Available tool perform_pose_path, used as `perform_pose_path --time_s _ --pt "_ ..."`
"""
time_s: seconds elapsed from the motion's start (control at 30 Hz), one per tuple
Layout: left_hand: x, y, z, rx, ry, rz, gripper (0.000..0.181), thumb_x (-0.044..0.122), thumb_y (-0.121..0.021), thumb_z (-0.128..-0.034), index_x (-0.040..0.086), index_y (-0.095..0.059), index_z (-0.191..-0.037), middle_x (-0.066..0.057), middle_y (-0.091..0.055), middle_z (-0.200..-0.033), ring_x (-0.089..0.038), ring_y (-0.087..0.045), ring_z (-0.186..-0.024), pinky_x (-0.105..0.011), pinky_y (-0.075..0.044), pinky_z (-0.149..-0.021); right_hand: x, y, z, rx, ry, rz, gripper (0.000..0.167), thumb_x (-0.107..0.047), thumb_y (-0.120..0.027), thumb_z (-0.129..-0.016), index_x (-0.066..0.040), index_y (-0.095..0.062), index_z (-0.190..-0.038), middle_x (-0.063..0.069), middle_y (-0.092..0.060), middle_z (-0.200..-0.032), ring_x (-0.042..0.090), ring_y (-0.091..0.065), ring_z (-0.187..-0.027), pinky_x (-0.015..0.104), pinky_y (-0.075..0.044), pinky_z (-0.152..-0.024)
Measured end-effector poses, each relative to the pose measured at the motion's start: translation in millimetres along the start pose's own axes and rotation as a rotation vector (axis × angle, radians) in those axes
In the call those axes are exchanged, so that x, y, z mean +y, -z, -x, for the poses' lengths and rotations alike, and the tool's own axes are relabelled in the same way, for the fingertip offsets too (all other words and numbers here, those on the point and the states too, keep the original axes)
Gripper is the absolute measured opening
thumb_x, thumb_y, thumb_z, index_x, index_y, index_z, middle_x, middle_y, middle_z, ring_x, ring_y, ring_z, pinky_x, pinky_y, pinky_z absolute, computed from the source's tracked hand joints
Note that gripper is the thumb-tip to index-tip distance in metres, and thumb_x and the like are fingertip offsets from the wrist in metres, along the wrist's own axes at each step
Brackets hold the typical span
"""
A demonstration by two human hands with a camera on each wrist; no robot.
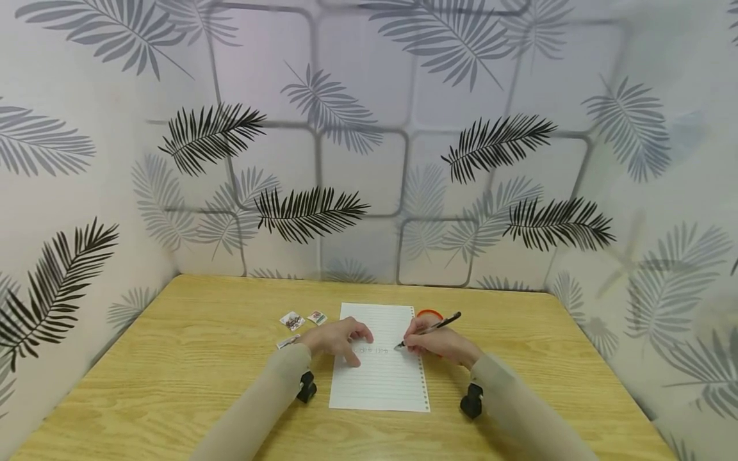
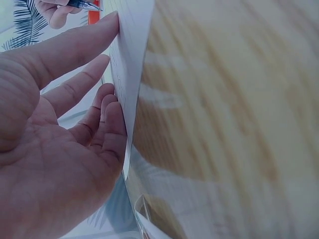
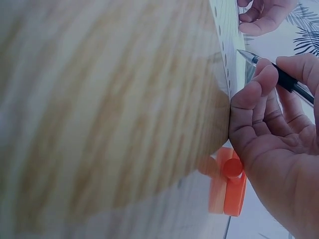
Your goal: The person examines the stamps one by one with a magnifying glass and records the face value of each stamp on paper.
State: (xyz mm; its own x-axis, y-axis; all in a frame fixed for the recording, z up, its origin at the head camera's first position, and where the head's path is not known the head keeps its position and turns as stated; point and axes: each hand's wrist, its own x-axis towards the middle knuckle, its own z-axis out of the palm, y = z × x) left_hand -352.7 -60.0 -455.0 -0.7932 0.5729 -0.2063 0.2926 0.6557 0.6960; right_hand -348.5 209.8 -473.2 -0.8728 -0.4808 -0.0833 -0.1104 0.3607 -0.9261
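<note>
A sheet of lined paper (image 1: 377,387) with holes down its right edge lies on the table. My left hand (image 1: 336,337) rests on its left side, fingertips touching the sheet; the left wrist view shows those fingers (image 2: 75,92) spread and gently bent, with nothing held. On the paper's right side, my right hand (image 1: 441,344) pinches a black-gripped pen (image 1: 445,321). The pen's tip meets the paper at the end of a short row of faint handwriting (image 1: 371,351). In the right wrist view the clear barrel and dark grip of the pen (image 3: 285,79) show between thumb and fingers.
An orange ring-shaped object (image 3: 234,194) with a round knob sits just behind my right hand, partly hidden in the head view. Left of the paper lie small printed cards or stickers (image 1: 292,320). Leaf-patterned curtains (image 1: 357,160) border the wooden table (image 1: 190,358).
</note>
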Motion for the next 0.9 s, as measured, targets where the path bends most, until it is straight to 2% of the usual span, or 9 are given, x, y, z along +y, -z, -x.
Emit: perform_pose_path --time_s 0.57,0.9 --pt "0.2 -0.9 0.3 -0.006 -0.013 0.008 0.043 -0.001 -0.082 -0.0742 0.014 -0.066 -0.112 -0.006 -0.053 -0.124 -0.026 -0.047 -0.12 -0.046 -0.036 -0.108 -2.5 0.4 1.9 -0.035 0.024 -0.001 0.008 -0.006 -0.063 -0.092 -0.005 -0.064 -0.084 0.002 -0.067 -0.075 0.011 -0.058 -0.067 0.023 -0.05 -0.064" --pt "0.1 -0.5 0.2 -0.01 -0.017 0.006 0.043 -0.001 -0.081 -0.0751 0.013 -0.066 -0.113 -0.007 -0.053 -0.124 -0.026 -0.048 -0.12 -0.046 -0.036 -0.108 -1.5 1.8 1.3 -0.053 0.035 -0.015 0.008 -0.004 -0.063 -0.092 -0.003 -0.064 -0.084 0.003 -0.067 -0.075 0.012 -0.056 -0.065 0.022 -0.047 -0.061"
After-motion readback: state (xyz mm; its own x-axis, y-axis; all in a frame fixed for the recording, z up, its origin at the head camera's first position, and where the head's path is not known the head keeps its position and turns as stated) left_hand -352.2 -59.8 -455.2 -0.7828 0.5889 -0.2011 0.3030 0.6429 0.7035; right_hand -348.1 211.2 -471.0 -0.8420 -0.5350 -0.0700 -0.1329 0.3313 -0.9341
